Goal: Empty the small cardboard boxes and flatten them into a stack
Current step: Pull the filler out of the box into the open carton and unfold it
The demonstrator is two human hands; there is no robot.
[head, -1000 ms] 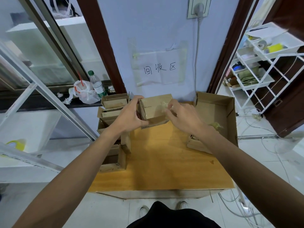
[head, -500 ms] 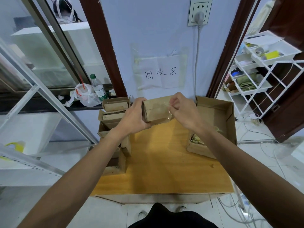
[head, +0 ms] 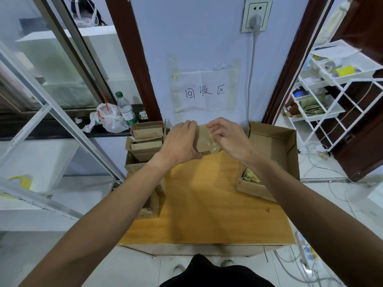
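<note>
Small cardboard box [head: 202, 138] was held above the far end of the wooden table [head: 207, 204], left hand [head: 179, 145] curled round its end, right hand [head: 229, 139] pinching clear film [head: 214, 146], probably tape; opening step, next likely a steady peel-off.

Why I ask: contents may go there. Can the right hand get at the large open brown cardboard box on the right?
Probably yes: the right hand, pinching clear plastic at the small brown cardboard box, is beside the large box, whose top is open; nothing stands between.
</note>
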